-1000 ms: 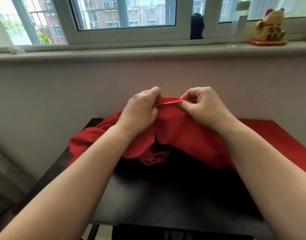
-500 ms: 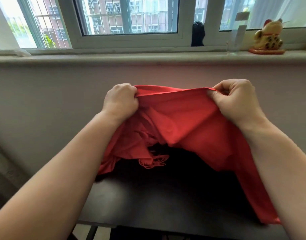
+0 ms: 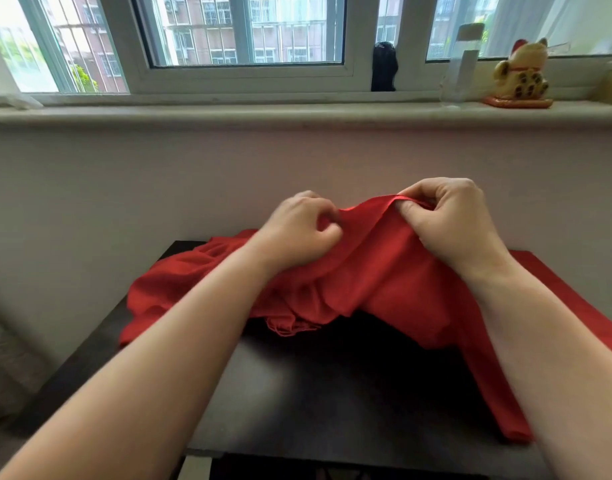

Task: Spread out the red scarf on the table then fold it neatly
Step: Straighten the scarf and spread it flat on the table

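Now the left hand [image 3: 302,230] and right hand [image 3: 450,220] have closed back together, curled fingers pinching the hem of the red scarf [image 3: 384,271], bunched at the far edge of the table [image 3: 297,393]; probably feeding along toward a corner, spreading unfinished.

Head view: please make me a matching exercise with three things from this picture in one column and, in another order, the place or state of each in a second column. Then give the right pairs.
Things:
1. red scarf
2. lucky cat figurine
3. table

Places or states:
A. stands on the windowsill, at the far right
B. black, partly covered by cloth
C. bunched, its top edge gripped by the left hand and the right hand

Pairs: 1-C, 2-A, 3-B.
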### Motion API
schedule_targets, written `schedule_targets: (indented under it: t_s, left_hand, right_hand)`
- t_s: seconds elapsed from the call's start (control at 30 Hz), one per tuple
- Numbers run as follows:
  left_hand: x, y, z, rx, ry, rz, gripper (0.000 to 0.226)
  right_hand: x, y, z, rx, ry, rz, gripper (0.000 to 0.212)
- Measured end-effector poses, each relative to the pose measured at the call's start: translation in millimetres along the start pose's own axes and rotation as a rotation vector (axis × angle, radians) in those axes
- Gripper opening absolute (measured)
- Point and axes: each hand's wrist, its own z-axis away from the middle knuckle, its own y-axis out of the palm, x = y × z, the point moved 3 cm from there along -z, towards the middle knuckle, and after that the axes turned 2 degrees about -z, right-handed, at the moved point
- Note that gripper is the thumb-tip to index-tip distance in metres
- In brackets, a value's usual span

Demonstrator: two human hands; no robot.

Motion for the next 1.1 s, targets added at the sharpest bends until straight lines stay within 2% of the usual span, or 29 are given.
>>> schedule_targets:
  t_s: [0.07,0.17,0.23,0.3,0.4,0.53,0.7,0.83,1.0,1.1]
  left_hand:
    - [-20,7,1,-0.025,0.056,0.114,0.037]
    - [-36,17,4,-0.165,0.146,0.068,0.038]
    - [-42,25,7,-0.287,0.142,0.004,0.035]
    - [-48,27,10,-0.39,0.12,0.002,0.02]
    - [-45,26,9,-0.464,0.094,-0.002,0.011]
    - [-25,24,7,-0.45,0.006,-0.017,0.016]
    - [-7,6,9,-0.456,-0.047,0.18,0.016]
    - [6,-4,3,-0.359,-0.117,0.384,0.007]
    - [9,-16,1,-0.24,-0.159,0.676,0.02]
    - [8,-17,2,-0.167,-0.186,0.709,0.018]
  right_hand:
    - [4,0,1,0.012,-0.005,0.017,0.01]
    - [7,-2,2,0.007,-0.01,0.046,0.01]
    - [9,-3,3,-0.007,-0.015,0.07,0.011]
    - [9,-3,3,-0.019,-0.013,0.077,0.013]
    - [10,-7,3,-0.05,-0.004,0.072,0.015]
    - [8,-10,3,-0.066,-0.002,0.075,0.014]
    - [-2,-10,3,0.005,0.029,0.102,0.012]
    - [-3,-10,4,0.029,0.04,0.139,0.01]
    - [1,-11,1,0.071,0.073,0.148,0.01]
    - [2,-12,-1,0.144,0.123,0.215,0.009]
